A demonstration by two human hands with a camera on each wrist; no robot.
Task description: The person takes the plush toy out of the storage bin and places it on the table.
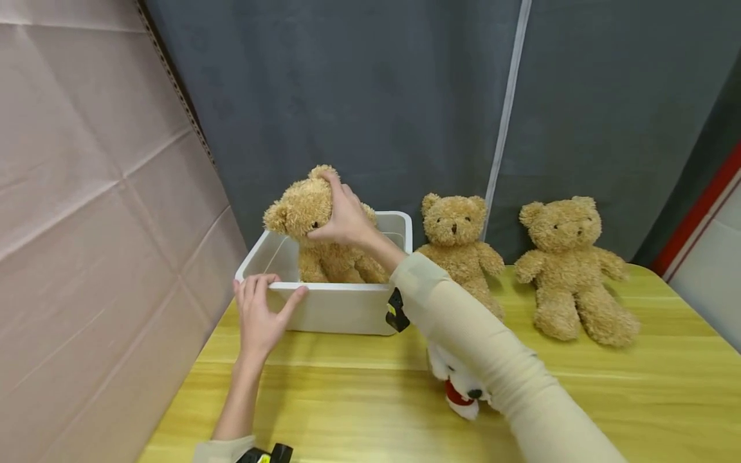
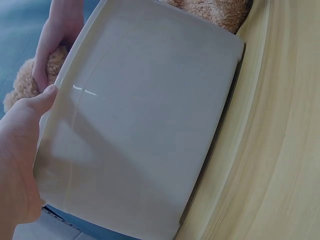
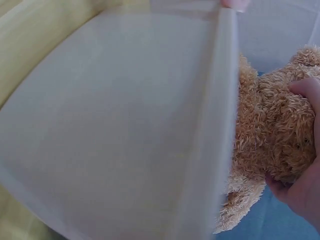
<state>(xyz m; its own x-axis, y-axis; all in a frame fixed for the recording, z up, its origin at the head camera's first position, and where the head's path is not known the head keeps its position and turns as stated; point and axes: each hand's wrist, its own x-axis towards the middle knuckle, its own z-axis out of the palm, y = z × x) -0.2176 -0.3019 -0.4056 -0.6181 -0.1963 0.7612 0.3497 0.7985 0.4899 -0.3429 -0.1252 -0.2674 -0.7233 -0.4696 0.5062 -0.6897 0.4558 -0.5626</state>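
Note:
A light-brown teddy bear [image 1: 303,209] is partly inside a white plastic bin [image 1: 341,308], its head above the rim and its lower body hidden behind the front wall. My right hand [image 1: 345,218] grips the bear's head from the side, thumb near its face. In the right wrist view the fingers sink into the bear's fur [image 3: 280,115]. My left hand [image 1: 260,315] holds the bin's front-left rim, thumb and fingers over the edge. The left wrist view shows the left thumb [image 2: 46,100] at the rim beside the bin's outer wall [image 2: 145,110].
Two more teddy bears, one [image 1: 454,225] just right of the bin and another [image 1: 567,270] farther right, sit against the grey curtain [image 1: 347,96]. A white plush toy [image 1: 460,386] with red clothing lies on the wooden table [image 1: 359,411], partly covered by my right forearm.

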